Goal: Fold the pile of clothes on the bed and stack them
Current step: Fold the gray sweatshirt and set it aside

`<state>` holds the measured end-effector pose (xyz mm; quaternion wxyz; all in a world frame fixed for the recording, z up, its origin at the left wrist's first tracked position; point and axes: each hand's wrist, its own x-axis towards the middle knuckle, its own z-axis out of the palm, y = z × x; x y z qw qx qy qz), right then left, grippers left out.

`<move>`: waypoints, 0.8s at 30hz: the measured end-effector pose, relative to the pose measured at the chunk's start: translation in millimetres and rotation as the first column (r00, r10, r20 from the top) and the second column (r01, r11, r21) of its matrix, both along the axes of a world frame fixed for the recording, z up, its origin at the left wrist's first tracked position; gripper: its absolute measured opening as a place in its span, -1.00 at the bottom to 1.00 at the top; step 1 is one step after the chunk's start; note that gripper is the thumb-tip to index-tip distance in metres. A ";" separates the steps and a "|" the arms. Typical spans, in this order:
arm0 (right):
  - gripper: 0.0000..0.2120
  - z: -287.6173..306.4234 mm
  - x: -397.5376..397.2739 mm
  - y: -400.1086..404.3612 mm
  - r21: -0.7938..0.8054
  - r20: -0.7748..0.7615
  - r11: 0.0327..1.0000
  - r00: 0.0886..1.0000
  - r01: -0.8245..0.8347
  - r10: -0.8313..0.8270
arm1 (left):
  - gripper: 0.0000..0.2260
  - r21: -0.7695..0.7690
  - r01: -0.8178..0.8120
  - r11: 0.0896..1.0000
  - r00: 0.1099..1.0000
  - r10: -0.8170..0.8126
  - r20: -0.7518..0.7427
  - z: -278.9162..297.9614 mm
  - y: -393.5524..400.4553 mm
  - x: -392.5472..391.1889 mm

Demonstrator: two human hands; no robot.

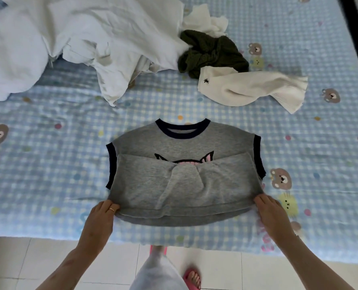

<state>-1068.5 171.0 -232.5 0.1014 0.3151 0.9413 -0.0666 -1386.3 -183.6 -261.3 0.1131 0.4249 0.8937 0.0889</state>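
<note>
At bed's near edge, my left hand [101, 213] and right hand [269, 208] pinch the half-folded top's [184, 185] corners to keep its fold straight.

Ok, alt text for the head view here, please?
Two hands, left and right, grip the near corners of a grey sleeveless top half folded on a blue checked bed. Behind lie unfolded white, dark green and cream clothes.

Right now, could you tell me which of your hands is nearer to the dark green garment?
Right. The right hand grips the grey top's near right corner, below the dark green garment; the left hand grips the opposite corner, farther off.
</note>
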 end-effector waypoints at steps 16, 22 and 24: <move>-0.68 110.5 138.9 -49.5 -0.129 -0.056 0.992 0.998 0.004 -0.011 | -0.86 0.040 0.067 0.997 0.996 -0.069 0.048 95.7 -107.6 81.1; -0.77 126.3 160.6 -54.8 -0.271 -0.010 0.962 1.000 -0.007 0.005 | -0.78 -0.024 0.137 0.990 0.985 -0.133 0.110 131.5 -110.9 100.8; -0.78 132.2 153.3 -51.8 -0.300 -0.056 0.954 0.998 0.008 -0.026 | -0.76 -0.013 0.129 0.992 0.982 -0.126 0.143 142.9 -104.0 98.7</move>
